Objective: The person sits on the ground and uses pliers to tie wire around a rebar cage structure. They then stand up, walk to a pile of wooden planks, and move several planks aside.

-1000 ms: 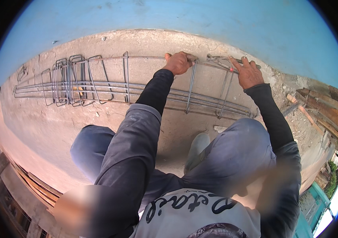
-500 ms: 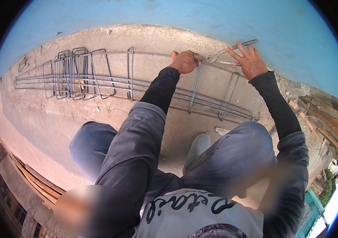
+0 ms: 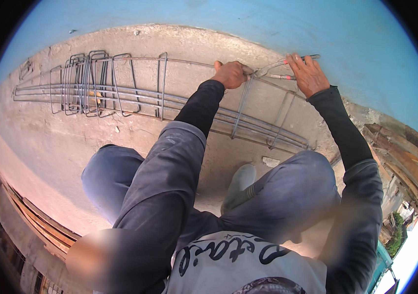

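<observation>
The long steel cage (image 3: pixel 162 94) lies on rough concrete ground (image 3: pixel 62 147) ahead of the crouched person's knees (image 3: pixel 294 181): thin grey bars, the top one rusty brown, ringed by bent rectangular hoops (image 3: pixel 87 83) bunched toward the left. The left hand (image 3: pixel 230 74) is closed on that top bar at one hoop; the right hand (image 3: pixel 310 77) grips red-marked pliers (image 3: pixel 267 68), handles parted, jaws beside the left.

L hand (image 3: pixel 231 75) hides a stretch of top rebar (image 3: pixel 189 62); what its fingertips pinch, too small to tell. R hand (image 3: pixel 310 76) conceals its palm; btwn hands, pincers' (image 3: pixel 285 77) bite unclear. Well L of both, stirrups (image 3: pixel 90 83) overlap, no. uncertain. Below, trouser leg (image 3: pixel 292 186) partly covers boot (image 3: pixel 241 180).
</observation>
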A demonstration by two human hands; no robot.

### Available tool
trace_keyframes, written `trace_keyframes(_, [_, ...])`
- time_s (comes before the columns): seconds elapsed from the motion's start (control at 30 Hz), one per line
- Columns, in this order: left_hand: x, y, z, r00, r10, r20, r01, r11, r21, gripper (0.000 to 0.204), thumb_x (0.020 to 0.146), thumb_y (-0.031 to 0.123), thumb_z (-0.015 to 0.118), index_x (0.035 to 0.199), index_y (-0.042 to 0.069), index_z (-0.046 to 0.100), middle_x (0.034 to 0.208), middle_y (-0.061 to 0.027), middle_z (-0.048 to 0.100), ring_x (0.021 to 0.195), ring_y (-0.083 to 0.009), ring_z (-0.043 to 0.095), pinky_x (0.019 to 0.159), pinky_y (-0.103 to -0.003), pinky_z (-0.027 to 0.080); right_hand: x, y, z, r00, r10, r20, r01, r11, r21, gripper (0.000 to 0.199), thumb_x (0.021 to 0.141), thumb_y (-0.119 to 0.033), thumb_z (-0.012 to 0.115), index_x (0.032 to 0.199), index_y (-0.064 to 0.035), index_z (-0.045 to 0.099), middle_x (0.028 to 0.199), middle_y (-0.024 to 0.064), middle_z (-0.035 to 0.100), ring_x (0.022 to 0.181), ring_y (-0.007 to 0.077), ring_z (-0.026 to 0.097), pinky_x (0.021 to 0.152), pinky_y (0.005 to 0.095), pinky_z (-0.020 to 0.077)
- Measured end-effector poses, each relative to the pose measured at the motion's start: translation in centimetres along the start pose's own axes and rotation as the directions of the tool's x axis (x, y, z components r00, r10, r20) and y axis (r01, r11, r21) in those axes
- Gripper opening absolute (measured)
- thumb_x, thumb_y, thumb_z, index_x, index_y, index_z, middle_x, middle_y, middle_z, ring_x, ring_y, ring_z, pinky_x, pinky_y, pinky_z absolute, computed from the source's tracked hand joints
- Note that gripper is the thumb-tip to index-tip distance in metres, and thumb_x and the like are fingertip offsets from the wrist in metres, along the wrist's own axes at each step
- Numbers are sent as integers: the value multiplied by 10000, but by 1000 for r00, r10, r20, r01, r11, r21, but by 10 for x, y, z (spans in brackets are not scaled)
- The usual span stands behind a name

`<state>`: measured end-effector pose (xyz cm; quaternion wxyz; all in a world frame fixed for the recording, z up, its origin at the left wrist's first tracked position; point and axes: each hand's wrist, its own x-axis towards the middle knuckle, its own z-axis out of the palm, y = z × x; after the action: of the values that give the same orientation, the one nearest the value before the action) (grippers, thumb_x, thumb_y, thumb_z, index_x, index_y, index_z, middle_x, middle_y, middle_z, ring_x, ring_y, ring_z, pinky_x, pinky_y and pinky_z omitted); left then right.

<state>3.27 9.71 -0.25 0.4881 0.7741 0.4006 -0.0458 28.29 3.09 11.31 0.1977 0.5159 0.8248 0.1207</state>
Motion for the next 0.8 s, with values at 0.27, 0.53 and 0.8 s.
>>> trace_keyframes(0.27, [0,-2,4,999,8,-45,-6,999,44,331,929,362,602,1235,262,680,1018,-110,717,1074,-268,602,981,-546,181,3,-5,-16,989,-90,-116,73,987,-140,378,896,-321,589,1203,-100,573,1163,52,550,1030,207,509,858,334,410])
trace_keyframes(0.53, [2,0,3,1000,-27,-5,27,998,49,306,930,384,599,1197,270,699,956,-117,708,1045,-266,610,938,-544,214,2,-1,-6,964,-181,-194,131,961,-244,370,903,-297,556,1209,-90,535,1144,63,549,1041,212,510,897,368,404])
trace_keyframes(0.8, [4,-12,9,998,-2,-61,8,995,96,310,940,404,585,1197,275,700,960,-113,710,1048,-269,605,956,-533,208,23,3,-35,964,-150,218,168,984,-66,280,896,-169,586,1161,-85,552,1084,90,610,1058,257,585,905,410,458])
